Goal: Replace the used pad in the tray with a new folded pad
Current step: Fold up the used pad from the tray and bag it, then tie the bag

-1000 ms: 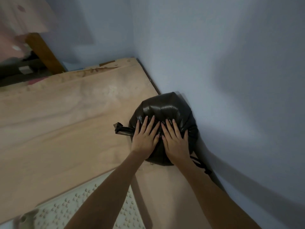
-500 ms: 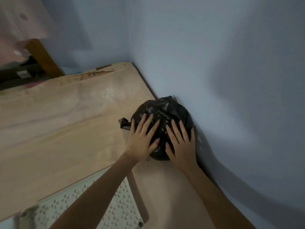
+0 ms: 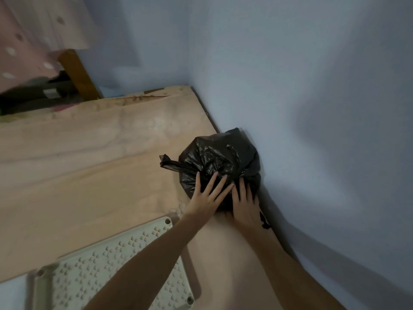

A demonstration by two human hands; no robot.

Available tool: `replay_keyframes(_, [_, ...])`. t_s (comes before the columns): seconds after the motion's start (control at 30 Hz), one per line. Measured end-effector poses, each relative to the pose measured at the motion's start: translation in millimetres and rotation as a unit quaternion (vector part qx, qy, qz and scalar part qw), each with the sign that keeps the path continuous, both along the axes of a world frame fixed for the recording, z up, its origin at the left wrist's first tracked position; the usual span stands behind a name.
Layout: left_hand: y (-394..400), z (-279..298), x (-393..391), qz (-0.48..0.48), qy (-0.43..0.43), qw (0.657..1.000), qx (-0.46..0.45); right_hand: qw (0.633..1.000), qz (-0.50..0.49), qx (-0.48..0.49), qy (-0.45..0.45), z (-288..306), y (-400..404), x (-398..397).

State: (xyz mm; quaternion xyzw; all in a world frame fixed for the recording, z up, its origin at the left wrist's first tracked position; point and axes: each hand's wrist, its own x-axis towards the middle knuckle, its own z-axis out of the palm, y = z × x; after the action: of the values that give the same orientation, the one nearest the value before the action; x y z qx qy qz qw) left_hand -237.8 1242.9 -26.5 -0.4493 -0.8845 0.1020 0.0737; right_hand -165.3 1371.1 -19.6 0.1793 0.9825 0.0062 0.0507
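A tied black plastic bag (image 3: 220, 155) sits on the tan floor sheet (image 3: 89, 175) against the blue wall. My left hand (image 3: 206, 196) lies flat on the bag's near left side with its fingers spread. My right hand (image 3: 244, 203) presses the bag's near right side, its fingers apart too. Neither hand grips the bag. A cream perforated tray grid (image 3: 89, 274) lies at the lower left, partly under my left forearm. No pad is visible.
The blue wall (image 3: 312, 108) runs along the right, meeting another wall at the far corner. A wooden furniture leg (image 3: 78, 74) and pink dotted fabric (image 3: 26, 41) stand at the far left. A loose black bag strip (image 3: 263, 220) lies by the wall.
The bag has gone from smooth and puffed to crumpled and smaller under my hands. My hands have slid toward its near side. More of the tray grid shows.
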Motion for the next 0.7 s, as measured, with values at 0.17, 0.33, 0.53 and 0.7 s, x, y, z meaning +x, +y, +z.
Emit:
replay_keyframes(0.17, [3,0,-18,0.03,-0.005,0.999,-0.021,0.999,-0.011,0.024,-0.018,7,-6,-20])
replay_keyframes(0.33, [-2,2,-13,0.025,-0.061,0.997,-0.027,0.999,-0.019,0.013,-0.024,13,-17,-13])
replay_keyframes(0.53, [-20,19,13,0.032,-0.072,0.997,-0.022,1.0,0.01,-0.009,-0.02,19,-49,11])
replay_keyframes(0.7, [-38,32,37,0.066,-0.104,0.99,-0.062,0.999,0.021,-0.025,-0.033,37,-73,39])
